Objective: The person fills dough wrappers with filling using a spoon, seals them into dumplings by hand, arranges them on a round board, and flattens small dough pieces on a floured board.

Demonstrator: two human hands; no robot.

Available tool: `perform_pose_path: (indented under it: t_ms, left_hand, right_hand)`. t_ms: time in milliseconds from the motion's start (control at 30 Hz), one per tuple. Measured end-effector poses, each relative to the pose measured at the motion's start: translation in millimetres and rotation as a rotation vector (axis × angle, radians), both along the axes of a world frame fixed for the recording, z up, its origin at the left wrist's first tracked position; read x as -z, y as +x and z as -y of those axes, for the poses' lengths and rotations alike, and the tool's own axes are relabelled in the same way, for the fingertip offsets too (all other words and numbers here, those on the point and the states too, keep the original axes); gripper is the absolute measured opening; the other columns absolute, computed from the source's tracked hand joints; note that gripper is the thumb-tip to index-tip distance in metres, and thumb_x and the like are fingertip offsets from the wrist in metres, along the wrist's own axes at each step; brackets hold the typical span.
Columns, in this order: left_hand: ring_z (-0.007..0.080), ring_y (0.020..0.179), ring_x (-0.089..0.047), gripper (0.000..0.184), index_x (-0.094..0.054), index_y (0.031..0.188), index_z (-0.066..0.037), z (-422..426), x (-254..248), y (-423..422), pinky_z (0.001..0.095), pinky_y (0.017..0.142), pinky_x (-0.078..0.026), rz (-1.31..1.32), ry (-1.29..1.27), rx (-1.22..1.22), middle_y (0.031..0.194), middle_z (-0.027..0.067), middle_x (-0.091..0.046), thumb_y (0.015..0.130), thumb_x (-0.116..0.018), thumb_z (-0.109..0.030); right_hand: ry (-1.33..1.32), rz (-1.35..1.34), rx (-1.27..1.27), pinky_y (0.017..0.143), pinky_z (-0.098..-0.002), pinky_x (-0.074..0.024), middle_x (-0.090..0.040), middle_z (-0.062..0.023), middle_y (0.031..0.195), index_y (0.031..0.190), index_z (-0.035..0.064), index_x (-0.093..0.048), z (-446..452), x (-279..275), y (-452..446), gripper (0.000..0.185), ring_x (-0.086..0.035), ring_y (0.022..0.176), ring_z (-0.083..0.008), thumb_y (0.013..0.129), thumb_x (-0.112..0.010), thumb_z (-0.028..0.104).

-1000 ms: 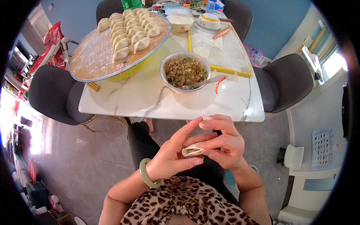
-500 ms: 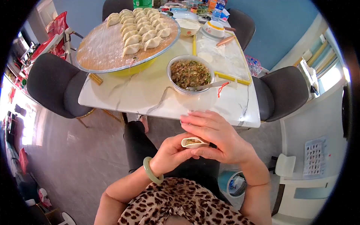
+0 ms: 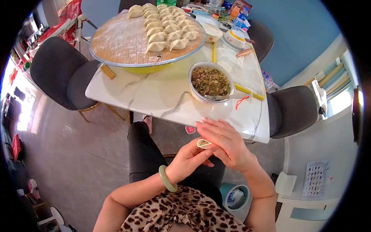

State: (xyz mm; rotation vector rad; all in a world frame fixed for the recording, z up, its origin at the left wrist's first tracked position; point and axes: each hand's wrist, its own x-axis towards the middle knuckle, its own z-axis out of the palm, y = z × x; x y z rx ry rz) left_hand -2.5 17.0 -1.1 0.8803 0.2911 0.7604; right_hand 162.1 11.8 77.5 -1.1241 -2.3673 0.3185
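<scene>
A folded dumpling, its near end gaping, sits between my two hands beyond the table's front edge. My left hand, with a pale green bangle on the wrist, has its fingers around the dumpling's lower side. Over its right side lies my right hand, thumb and fingers pressed on the dough, much of which they cover. A white bowl of minced filling with a spoon stands on the table. Rows of finished dumplings rest on a round floured board.
On the marble table are a yellow-edged floured mat with a wrapper, a rolling pin, a flour bowl and bottles. Dark chairs flank it. A bin stands below right.
The view has shifted, so the table things appear farther right. My right hand's raised fingers have come down over the dumpling, and its visible opening has narrowed.
</scene>
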Motion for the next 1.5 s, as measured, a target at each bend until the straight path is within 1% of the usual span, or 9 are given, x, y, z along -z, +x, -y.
perform_pose_path:
  t_ms: [33, 167, 433, 667, 833, 933, 1133, 1367, 1500]
  left_hand:
    - [0.0111, 0.093, -0.058, 0.027, -0.05, 0.12, -0.003, -1, -2, 0, 0.0257, 0.074, -0.053, -0.044, 0.027, -0.019, 0.109, 0.0041, -0.058, 0.094, -0.05, -0.011]
    - [0.0107, 0.093, -0.058, 0.027, -0.05, 0.12, -0.004, -8, -6, -5, 0.025, 0.073, -0.053, -0.146, 0.179, 0.005, 0.107, 0.0039, -0.059, 0.094, -0.05, -0.01]
    - [0.0094, 0.089, -0.058, 0.022, -0.052, 0.115, -0.003, -8, 1, -6, 0.024, 0.07, -0.053, -0.134, 0.243, -0.057, 0.104, 0.0045, -0.059, 0.094, -0.05, -0.01]
    - [0.0113, 0.083, -0.059, 0.024, -0.051, 0.115, 0.0, -7, 1, -4, 0.0248, 0.071, -0.052, -0.2, 0.222, -0.068, 0.098, 0.0063, -0.059, 0.094, -0.051, -0.014]
    - [0.0117, 0.085, -0.06, 0.026, -0.051, 0.116, 0.0, -7, -12, -5, 0.0259, 0.071, -0.053, -0.221, 0.181, -0.035, 0.099, 0.0057, -0.06, 0.095, -0.05, -0.015]
    - [0.0126, 0.083, -0.061, 0.026, -0.051, 0.114, 0.001, -9, -1, -6, 0.0265, 0.07, -0.053, -0.204, 0.31, -0.006, 0.097, 0.0058, -0.06, 0.095, -0.05, -0.016]
    - [0.0147, 0.077, -0.062, 0.023, -0.054, 0.108, 0.002, -8, 8, -11, 0.0277, 0.069, -0.054, -0.207, 0.315, -0.002, 0.093, 0.0068, -0.061, 0.094, -0.051, -0.016]
    - [0.014, 0.079, -0.062, 0.021, -0.056, 0.107, 0.002, -7, 4, -11, 0.0276, 0.069, -0.053, -0.163, 0.208, 0.001, 0.094, 0.0066, -0.061, 0.093, -0.053, -0.014]
    - [0.0134, 0.081, -0.061, 0.021, -0.056, 0.109, 0.001, -9, 3, -11, 0.0272, 0.07, -0.053, -0.179, 0.209, -0.038, 0.099, 0.0068, -0.062, 0.093, -0.052, -0.012]
  right_hand:
    - [-0.115, -0.127, 0.022, 0.1, -0.0415, -0.0343, -0.05, -0.0116, 0.13, 0.121, 0.0031, -0.054, -1, 1, -1, 0.045, -0.045, 0.124, -0.0285, 0.082, -0.061, 0.025]
    - [-0.139, -0.093, 0.019, 0.1, -0.0404, -0.0346, -0.05, -0.0114, 0.131, 0.121, 0.0035, -0.054, -3, -12, 2, 0.046, -0.044, 0.123, -0.0305, 0.082, -0.062, 0.026]
    - [0.165, 0.064, -0.01, 0.094, -0.0436, -0.0392, -0.058, -0.0033, 0.119, 0.097, 0.0135, -0.061, 1, -17, -2, 0.026, -0.051, 0.114, -0.0242, 0.072, -0.07, 0.015]
    - [0.153, 0.136, 0.055, 0.093, -0.0439, -0.0399, -0.057, -0.0036, 0.119, 0.091, 0.0128, -0.059, 2, -11, -4, 0.022, -0.051, 0.113, -0.0241, 0.072, -0.07, 0.014]
    - [-0.398, -0.38, 0.175, 0.096, -0.0408, -0.0384, -0.054, -0.0106, 0.123, 0.109, 0.0071, -0.06, 3, -14, -9, 0.033, -0.05, 0.115, -0.0286, 0.078, -0.066, 0.017]
    - [-0.196, -0.104, -0.014, 0.097, -0.0427, -0.0378, -0.054, -0.0108, 0.125, 0.117, 0.006, -0.057, -5, 1, 0, 0.038, -0.05, 0.117, -0.0289, 0.082, -0.062, 0.02]
    - [-0.084, 0.122, 0.001, 0.098, -0.0462, -0.0364, -0.056, -0.008, 0.124, 0.116, 0.0067, -0.058, 2, -4, -4, 0.036, -0.05, 0.118, -0.0255, 0.084, -0.06, 0.022]
    - [-0.042, 0.067, -0.045, 0.1, -0.0459, -0.0346, -0.054, -0.0076, 0.128, 0.118, 0.0067, -0.057, 0, 6, -1, 0.036, -0.047, 0.122, -0.0257, 0.085, -0.058, 0.022]
    - [-0.2, -0.065, -0.048, 0.101, -0.0466, -0.0327, -0.049, -0.0084, 0.132, 0.121, 0.0063, -0.054, -8, -1, -7, 0.042, -0.042, 0.126, -0.0287, 0.084, -0.061, 0.024]
